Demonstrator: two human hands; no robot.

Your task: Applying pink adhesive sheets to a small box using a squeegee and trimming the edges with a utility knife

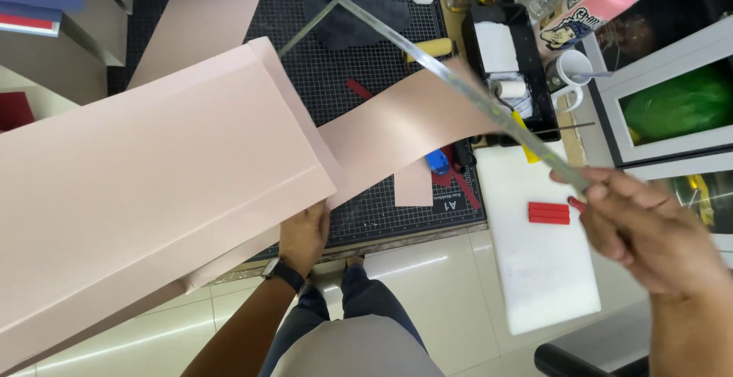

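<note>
Left hand (304,233) pinches the pink card (153,186); right hand (649,228) grips the square ruler (458,79). Best lay it flat on the mat (366,64), steadily.

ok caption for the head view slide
Left hand lifts a pink folded board; right hand holds a metal square ruler.

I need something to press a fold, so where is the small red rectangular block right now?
In the head view, the small red rectangular block lies on the white board, right of the black cutting mat, near the right hand.
</note>
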